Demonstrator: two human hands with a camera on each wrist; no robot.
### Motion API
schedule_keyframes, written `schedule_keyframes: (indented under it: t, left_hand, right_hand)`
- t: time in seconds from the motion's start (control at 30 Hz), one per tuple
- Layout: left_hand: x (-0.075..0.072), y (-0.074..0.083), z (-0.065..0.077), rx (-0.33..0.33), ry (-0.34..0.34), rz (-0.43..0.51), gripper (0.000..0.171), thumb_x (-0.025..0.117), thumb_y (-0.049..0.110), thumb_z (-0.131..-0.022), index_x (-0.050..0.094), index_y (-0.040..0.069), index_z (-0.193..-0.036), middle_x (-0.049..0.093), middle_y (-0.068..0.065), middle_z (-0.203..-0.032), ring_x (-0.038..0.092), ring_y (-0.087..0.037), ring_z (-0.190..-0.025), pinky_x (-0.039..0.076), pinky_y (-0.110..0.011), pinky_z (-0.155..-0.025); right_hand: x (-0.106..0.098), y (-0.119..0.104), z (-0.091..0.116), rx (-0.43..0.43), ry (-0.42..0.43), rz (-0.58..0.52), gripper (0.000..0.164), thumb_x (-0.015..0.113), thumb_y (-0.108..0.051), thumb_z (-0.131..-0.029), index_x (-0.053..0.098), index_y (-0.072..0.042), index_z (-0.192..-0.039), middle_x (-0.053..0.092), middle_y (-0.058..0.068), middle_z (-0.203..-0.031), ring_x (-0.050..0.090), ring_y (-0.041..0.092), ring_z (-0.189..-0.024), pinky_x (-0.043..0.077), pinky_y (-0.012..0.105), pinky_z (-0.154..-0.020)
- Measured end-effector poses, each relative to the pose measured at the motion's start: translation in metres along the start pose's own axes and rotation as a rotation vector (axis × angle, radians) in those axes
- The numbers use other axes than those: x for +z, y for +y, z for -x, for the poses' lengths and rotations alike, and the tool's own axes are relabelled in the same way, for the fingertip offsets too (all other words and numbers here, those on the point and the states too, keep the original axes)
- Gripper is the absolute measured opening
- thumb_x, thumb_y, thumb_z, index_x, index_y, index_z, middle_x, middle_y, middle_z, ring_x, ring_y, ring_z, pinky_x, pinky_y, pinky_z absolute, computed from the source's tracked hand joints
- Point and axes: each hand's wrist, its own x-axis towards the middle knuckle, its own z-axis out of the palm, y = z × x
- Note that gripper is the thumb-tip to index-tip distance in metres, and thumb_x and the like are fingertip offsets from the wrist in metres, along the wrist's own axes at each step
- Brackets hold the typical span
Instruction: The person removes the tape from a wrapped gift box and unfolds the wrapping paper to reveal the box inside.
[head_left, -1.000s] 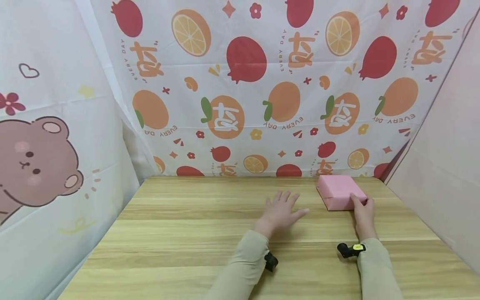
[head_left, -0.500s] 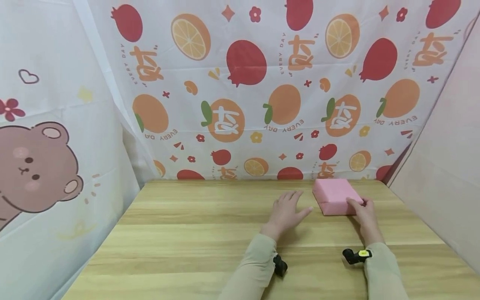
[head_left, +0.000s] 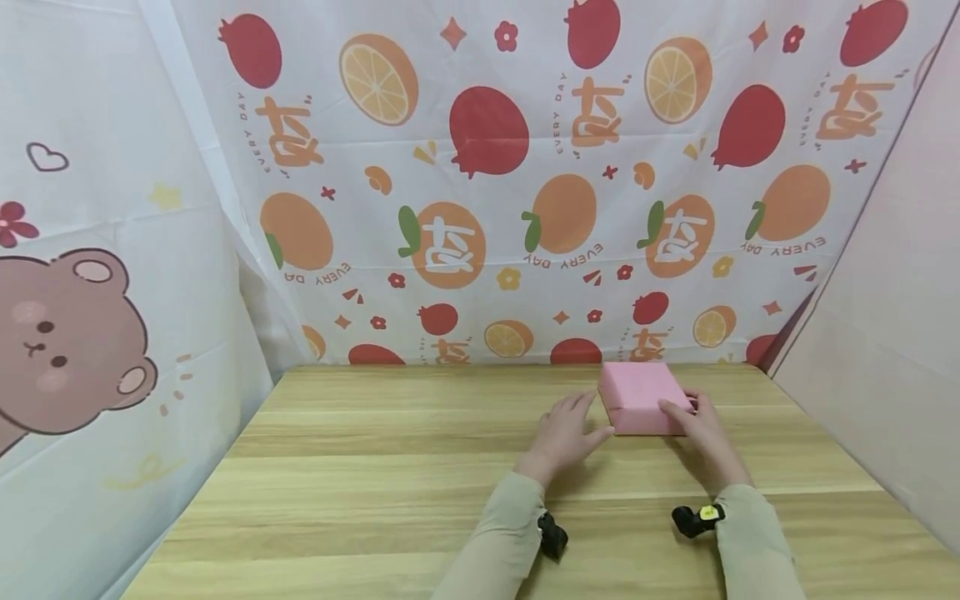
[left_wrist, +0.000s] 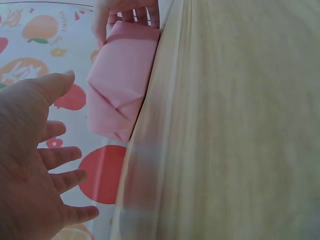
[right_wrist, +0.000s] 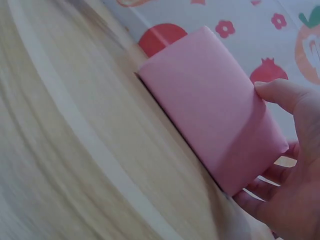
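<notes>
The pink box (head_left: 647, 398) lies flat on the wooden table (head_left: 360, 500), right of centre in the head view, near the far edge and just in front of the fruit-print cloth (head_left: 495, 183); its broad front side faces the bottom of the frame, with the long edge of that side running left to right; foreshortening hides whether the depth is greater. The end with folded wrapping points left, and in the left wrist view the box stretches from that end up towards the top of the frame.

The right hand (head_left: 705, 427) grips the right end, thumb at the upper edge and the other fingers bent about the end; the left hand (head_left: 557, 440) is spread wide and holds nothing, its thumb just beside the folded end, with a gap visible in the left wrist view.

Compared with the head view one second ago, the box has slid left in the frame, the right hand with it; the left hand, then well apart from the box, is now close to its left end.
</notes>
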Motion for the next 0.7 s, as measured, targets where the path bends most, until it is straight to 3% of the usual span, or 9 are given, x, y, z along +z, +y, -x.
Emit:
schedule_keyframes:
  t: [0.1, 0.2, 0.33, 0.5, 0.7]
  left_hand:
    - [-0.002, -0.003, 0.001, 0.005, -0.021, 0.024, 0.071, 0.055, 0.052, -0.094, 0.032, 0.018, -0.153, 0.042, -0.007, -0.153, 0.040, -0.026, -0.142, 0.039, -0.051, -0.110]
    - [-0.003, -0.006, 0.001, 0.010, -0.040, 0.076, 0.070, 0.056, 0.050, -0.094, 0.035, 0.015, -0.151, 0.044, -0.007, -0.152, 0.043, -0.023, -0.140, 0.040, -0.045, -0.111]
    - [-0.004, -0.014, 0.001, 0.012, -0.040, 0.173, 0.072, 0.058, 0.047, -0.094, 0.032, 0.011, -0.151, 0.048, -0.007, -0.148, 0.047, -0.020, -0.135, 0.042, -0.038, -0.110]
    - [-0.008, -0.024, 0.002, -0.011, -0.025, 0.239, 0.072, 0.059, 0.042, -0.095, 0.030, 0.008, -0.152, 0.050, -0.011, -0.146, 0.049, -0.022, -0.134, 0.042, -0.039, -0.110]
    - [-0.013, -0.034, 0.004, -0.031, 0.007, 0.273, 0.055, 0.060, 0.038, -0.096, 0.045, 0.008, -0.140, 0.063, -0.009, -0.127, 0.060, -0.018, -0.115, 0.049, -0.036, -0.098]
  right_hand:
    - [0.007, -0.005, 0.000, -0.039, -0.035, 0.100, 0.086, 0.061, -0.047, -0.093, 0.019, 0.003, -0.149, 0.027, 0.028, -0.150, 0.034, 0.039, -0.134, 0.035, 0.049, -0.113]
    - [0.017, -0.010, 0.001, -0.072, -0.070, 0.175, 0.087, 0.061, -0.051, -0.091, 0.022, 0.004, -0.147, 0.031, 0.029, -0.148, 0.037, 0.041, -0.134, 0.031, 0.054, -0.114]
    - [0.034, -0.019, 0.003, -0.116, -0.096, 0.236, 0.083, 0.060, -0.051, -0.092, 0.026, 0.004, -0.143, 0.036, 0.029, -0.144, 0.040, 0.041, -0.132, 0.033, 0.056, -0.112]
    - [0.051, -0.029, 0.006, -0.139, -0.070, 0.252, 0.076, 0.061, -0.045, -0.093, 0.031, 0.006, -0.140, 0.042, 0.029, -0.138, 0.044, 0.039, -0.127, 0.035, 0.054, -0.110]
    - [0.065, -0.034, 0.010, -0.157, -0.050, 0.252, 0.071, 0.062, -0.041, -0.094, 0.034, 0.007, -0.138, 0.045, 0.028, -0.134, 0.047, 0.038, -0.122, 0.038, 0.053, -0.107]
